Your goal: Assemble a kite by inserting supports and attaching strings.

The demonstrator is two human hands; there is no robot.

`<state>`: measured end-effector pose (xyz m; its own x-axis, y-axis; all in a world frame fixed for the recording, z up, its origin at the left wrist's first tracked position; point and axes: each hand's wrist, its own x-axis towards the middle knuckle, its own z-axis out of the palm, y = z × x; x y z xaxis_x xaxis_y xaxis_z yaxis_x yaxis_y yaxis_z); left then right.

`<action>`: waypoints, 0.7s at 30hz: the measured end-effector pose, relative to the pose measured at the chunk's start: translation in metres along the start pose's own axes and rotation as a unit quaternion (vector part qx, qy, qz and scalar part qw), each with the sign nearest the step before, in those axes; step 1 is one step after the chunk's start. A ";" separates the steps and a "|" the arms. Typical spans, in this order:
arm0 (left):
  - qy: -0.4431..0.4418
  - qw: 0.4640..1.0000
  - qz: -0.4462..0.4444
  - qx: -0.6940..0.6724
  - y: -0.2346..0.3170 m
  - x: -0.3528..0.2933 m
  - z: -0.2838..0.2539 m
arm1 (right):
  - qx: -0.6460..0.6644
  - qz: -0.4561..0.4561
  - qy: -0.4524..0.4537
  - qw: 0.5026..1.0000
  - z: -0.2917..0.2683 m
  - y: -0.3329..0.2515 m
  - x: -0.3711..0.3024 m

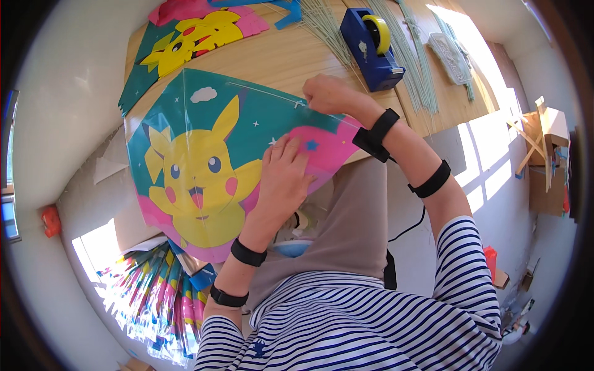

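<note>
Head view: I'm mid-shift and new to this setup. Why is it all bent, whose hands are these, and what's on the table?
There's no robot here. One person works bare-handed, wearing a head camera that looks down; its fisheye lens bends straight edges. Picture left is the person's left.

The left hand lies spread on a diamond-shaped kite with a yellow cartoon character. The right hand is curled at its upper right edge; whether it grips anything is hidden.

Also on the wooden table: a blue tape dispenser, thin pale-green rods, a clear plastic box and more printed sheets.
</note>
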<state>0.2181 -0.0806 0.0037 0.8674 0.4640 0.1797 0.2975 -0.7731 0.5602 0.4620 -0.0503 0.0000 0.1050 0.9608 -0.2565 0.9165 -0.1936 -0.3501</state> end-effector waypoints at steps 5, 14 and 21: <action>-0.013 1.000 0.003 0.005 -0.008 0.011 0.008 | -0.046 -0.007 -0.018 0.999 -0.001 -0.013 0.011; 0.008 1.000 0.004 0.002 -0.019 0.030 0.019 | -0.081 -0.021 -0.025 0.996 0.003 -0.017 0.019; 0.008 1.000 -0.003 0.010 -0.026 0.037 0.022 | -0.072 -0.020 -0.019 0.997 0.006 -0.014 0.018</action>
<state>0.2514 -0.0534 -0.0222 0.8593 0.4750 0.1897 0.3103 -0.7789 0.5449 0.4486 -0.0317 -0.0049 0.0555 0.9587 -0.2790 0.9658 -0.1224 -0.2287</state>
